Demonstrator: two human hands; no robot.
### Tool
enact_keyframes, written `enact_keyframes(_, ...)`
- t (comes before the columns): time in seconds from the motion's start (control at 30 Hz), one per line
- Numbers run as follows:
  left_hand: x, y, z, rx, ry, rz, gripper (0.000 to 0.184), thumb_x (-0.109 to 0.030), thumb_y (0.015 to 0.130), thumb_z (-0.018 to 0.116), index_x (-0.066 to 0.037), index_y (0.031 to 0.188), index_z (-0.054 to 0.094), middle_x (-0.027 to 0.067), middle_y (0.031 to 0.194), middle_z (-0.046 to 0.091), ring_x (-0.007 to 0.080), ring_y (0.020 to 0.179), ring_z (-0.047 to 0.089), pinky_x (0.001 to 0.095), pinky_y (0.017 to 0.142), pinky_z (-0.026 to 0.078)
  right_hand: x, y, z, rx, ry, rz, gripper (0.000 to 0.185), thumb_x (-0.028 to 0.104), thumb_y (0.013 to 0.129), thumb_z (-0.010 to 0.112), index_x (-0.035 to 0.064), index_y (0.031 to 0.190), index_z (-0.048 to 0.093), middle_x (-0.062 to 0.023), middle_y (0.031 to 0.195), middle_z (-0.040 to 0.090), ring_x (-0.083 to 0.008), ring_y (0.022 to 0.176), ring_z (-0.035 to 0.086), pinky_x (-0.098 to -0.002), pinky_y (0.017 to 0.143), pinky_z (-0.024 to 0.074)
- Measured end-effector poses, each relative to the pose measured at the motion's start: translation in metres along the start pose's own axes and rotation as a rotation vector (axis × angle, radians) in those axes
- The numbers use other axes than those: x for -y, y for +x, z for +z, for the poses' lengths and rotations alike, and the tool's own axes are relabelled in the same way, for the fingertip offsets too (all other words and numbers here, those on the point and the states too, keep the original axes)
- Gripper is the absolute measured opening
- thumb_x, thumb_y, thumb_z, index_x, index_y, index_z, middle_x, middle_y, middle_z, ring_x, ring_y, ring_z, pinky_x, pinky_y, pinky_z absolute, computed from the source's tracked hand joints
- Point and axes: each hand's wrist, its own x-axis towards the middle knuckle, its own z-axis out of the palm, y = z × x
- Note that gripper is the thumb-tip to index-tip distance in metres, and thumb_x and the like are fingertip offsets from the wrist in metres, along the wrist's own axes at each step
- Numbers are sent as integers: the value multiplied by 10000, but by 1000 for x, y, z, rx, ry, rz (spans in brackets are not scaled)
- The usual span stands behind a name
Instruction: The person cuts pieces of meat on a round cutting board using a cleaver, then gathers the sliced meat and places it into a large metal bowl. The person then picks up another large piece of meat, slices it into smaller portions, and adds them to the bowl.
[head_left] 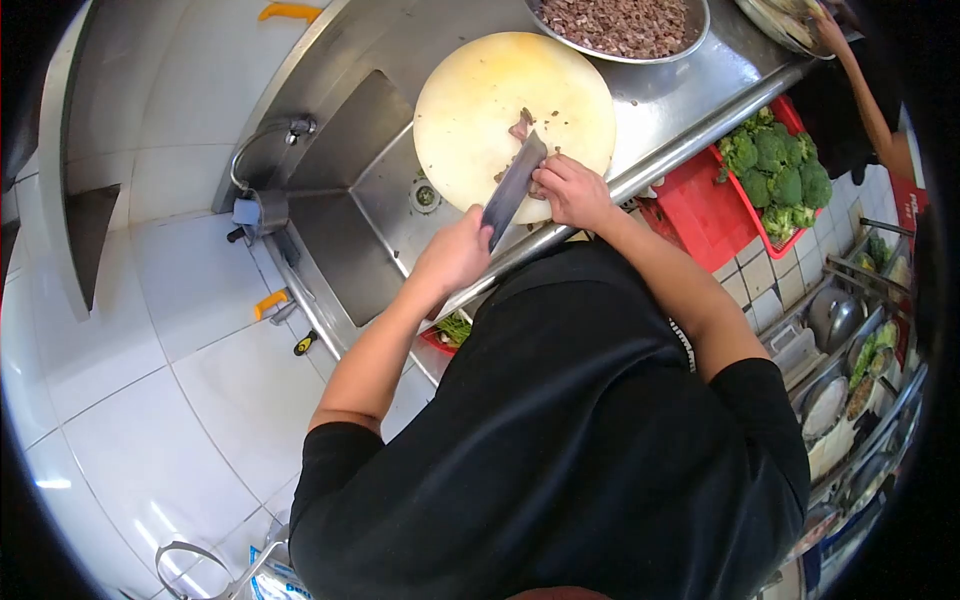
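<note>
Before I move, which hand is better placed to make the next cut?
Your left hand, I'd say: it grips the knife, whose blade lies over the round board. Your right hand has its fingers close beside the blade, so it seems better suited to steadying.

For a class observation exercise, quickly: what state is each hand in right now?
Left hand: closed, holding the cleaver.
Right hand: fingers bent close beside the cleaver, at the round board; whether it grips anything cannot be told.

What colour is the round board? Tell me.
The round board is pale yellow; the head view shows it best.
</note>
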Motion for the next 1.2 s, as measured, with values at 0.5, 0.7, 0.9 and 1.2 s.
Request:
enact_keyframes(0.5,-11,61,54,-198,-154,37,328,-228,1041,541,44,1222,505,363,927,690,535,919,685,602,851,524,-4,0,1,-17,11,0,244,82,764,737,94,1000,676,-51,988,642,-255,973,659,-359,804,569)
enact_keyframes(0.7,14,19,47,-52,-27,30,319,-216,1046,535,-2,1277,483,355,884,688,545,882,680,609,817,529,-9,1,1,16,51,60,196,108,799,739,86,984,681,-74,973,647,-274,959,664,-368,788,569)
enact_keyframes(0.9,8,50,67,-183,-134,61,272,-213,1044,528,-2,1213,500,355,917,687,540,901,677,623,829,517,-8,-3,-1,23,117,98,176,107,815,742,77,977,677,-84,970,647,-285,951,669,-380,782,571)
enact_keyframes(1.2,-12,20,6,-72,-20,46,259,-227,1050,523,3,1168,539,335,961,698,517,938,683,590,862,517,-6,-3,6,-14,55,74,194,71,821,731,63,1006,674,-114,1000,635,-311,965,666,-397,810,575)
